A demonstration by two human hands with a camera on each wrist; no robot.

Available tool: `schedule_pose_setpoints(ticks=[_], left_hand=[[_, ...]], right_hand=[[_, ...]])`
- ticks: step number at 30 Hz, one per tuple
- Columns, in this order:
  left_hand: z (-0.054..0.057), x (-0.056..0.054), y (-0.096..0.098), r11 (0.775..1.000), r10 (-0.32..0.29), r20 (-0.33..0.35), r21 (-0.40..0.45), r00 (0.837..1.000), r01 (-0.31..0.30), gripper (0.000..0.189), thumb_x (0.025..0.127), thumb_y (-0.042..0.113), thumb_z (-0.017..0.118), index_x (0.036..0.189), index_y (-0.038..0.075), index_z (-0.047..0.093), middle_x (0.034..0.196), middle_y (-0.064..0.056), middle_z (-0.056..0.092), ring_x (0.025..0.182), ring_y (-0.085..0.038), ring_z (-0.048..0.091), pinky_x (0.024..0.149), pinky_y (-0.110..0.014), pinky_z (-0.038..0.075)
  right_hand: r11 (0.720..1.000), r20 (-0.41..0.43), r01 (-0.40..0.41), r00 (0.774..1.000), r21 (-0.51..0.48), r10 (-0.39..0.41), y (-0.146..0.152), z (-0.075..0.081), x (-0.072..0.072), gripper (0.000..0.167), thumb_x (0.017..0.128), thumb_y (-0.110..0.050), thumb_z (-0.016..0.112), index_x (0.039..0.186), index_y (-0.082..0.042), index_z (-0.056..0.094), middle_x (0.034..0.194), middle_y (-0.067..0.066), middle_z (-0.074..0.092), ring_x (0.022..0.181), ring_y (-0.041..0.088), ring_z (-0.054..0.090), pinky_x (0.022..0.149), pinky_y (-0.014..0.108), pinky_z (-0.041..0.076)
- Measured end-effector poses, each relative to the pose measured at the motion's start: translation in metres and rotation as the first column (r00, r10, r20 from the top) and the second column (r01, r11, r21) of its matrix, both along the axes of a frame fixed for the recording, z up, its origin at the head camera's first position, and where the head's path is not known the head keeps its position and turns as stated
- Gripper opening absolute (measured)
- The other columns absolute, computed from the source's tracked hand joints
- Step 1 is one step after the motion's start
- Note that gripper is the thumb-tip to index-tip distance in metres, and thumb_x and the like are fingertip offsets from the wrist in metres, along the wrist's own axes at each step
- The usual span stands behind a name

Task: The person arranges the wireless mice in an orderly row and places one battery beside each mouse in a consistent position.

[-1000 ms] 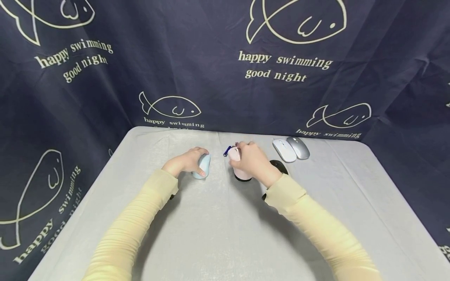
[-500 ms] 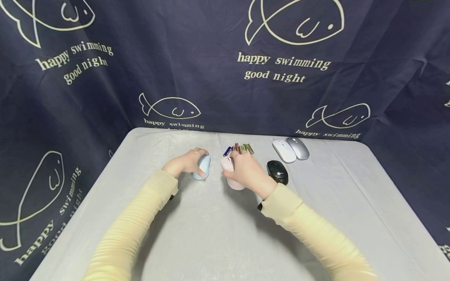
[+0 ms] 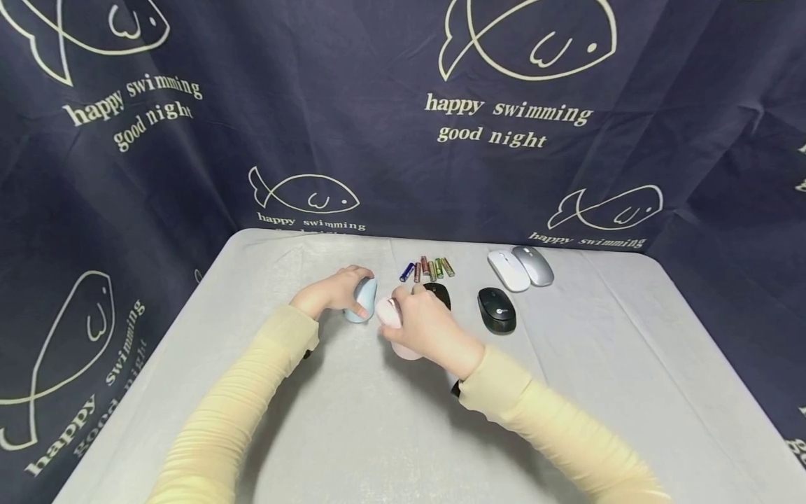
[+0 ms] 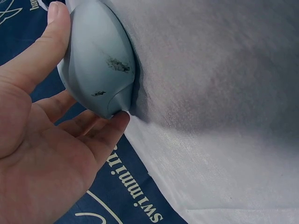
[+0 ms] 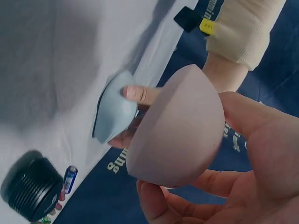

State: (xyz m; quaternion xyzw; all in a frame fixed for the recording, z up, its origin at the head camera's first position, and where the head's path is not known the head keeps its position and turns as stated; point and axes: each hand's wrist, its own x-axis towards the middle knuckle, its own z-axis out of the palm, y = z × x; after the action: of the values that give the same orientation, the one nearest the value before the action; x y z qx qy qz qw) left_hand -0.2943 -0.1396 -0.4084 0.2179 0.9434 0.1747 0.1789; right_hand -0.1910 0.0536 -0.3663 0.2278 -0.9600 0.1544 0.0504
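My left hand (image 3: pixel 338 288) grips a light blue computer mouse (image 3: pixel 364 301) at the middle of the table, thumb on one side and fingers on the other. Dark scuff marks show on this mouse (image 4: pixel 100 58) in the left wrist view. Just to its right, my right hand (image 3: pixel 431 325) holds a pale pink mouse (image 3: pixel 389 313) between thumb and fingers. In the right wrist view the pink mouse (image 5: pixel 182 128) hangs above the cloth and overlaps part of the left hand. Behind the right hand, a black mouse (image 3: pixel 439 292) is partly hidden.
Several batteries (image 3: pixel 431 269) lie in a row toward the back of the white-covered table (image 3: pixel 378 434). Another black mouse (image 3: pixel 497 310) sits to the right. Farther back right, a white mouse (image 3: pixel 509 270) and a grey mouse (image 3: pixel 534 266) lie side by side. A dark blue curtain (image 3: pixel 403 175) hangs behind.
My right hand has carried the pink mouse left and nearer to me, beside the blue one. The batteries and both black mice have come into view. My left hand has stayed put.
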Motion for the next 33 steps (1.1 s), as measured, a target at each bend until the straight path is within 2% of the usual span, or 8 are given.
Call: schedule_pose_setpoints(ticks=[7,13,19,26,33], left_hand=[[-0.001,0.0,0.0,1.0,-0.006,-0.006,-0.001,1.0,0.006,0.09,0.068,0.026,0.083,0.141,0.003,0.037,0.146,-0.021,0.035,0.132,-0.038,0.035,0.108,-0.05,0.034],[-0.001,0.0,0.0,1.0,-0.007,-0.024,0.001,1.0,0.007,0.088,0.067,0.024,0.083,0.14,0.002,0.039,0.145,-0.021,0.037,0.132,-0.038,0.035,0.109,-0.049,0.033],[0.002,0.002,0.0,1.0,-0.005,-0.015,0.0,1.0,0.005,0.089,0.067,0.025,0.083,0.141,0.003,0.038,0.146,-0.021,0.035,0.133,-0.038,0.035,0.109,-0.05,0.033],[0.002,0.003,0.0,1.0,0.008,0.005,0.007,1.0,-0.008,0.089,0.069,0.024,0.082,0.142,0.004,0.037,0.148,-0.02,0.034,0.134,-0.037,0.033,0.109,-0.051,0.032],[0.001,0.003,0.0,1.0,0.004,-0.002,0.001,1.0,-0.004,0.088,0.07,0.025,0.082,0.142,0.003,0.036,0.147,-0.021,0.033,0.133,-0.038,0.034,0.108,-0.051,0.034]], right_hand=[[1.0,0.028,-0.006,1.0,0.005,0.006,-0.009,-0.007,0.007,0.044,0.073,-0.039,0.073,0.099,-0.007,0.06,0.079,0.011,0.054,0.063,0.024,0.057,0.052,0.035,0.047],[0.999,0.037,-0.044,0.998,0.011,0.043,-0.018,-0.015,0.013,0.046,0.073,-0.041,0.075,0.096,-0.005,0.059,0.076,0.01,0.055,0.064,0.022,0.056,0.055,0.035,0.049],[0.998,0.069,-0.057,0.996,0.036,0.054,-0.027,-0.021,0.018,0.052,0.073,-0.042,0.075,0.105,-0.003,0.061,0.081,0.01,0.057,0.071,0.023,0.059,0.06,0.034,0.05],[0.995,0.082,-0.058,0.995,0.086,0.051,-0.037,-0.029,0.024,0.06,0.075,-0.045,0.074,0.117,-0.004,0.059,0.085,0.012,0.057,0.075,0.025,0.06,0.059,0.035,0.05],[0.991,0.126,-0.074,0.99,0.115,0.059,-0.045,-0.037,0.028,0.055,0.075,-0.047,0.074,0.109,-0.005,0.06,0.088,0.012,0.057,0.078,0.024,0.058,0.065,0.035,0.051]])
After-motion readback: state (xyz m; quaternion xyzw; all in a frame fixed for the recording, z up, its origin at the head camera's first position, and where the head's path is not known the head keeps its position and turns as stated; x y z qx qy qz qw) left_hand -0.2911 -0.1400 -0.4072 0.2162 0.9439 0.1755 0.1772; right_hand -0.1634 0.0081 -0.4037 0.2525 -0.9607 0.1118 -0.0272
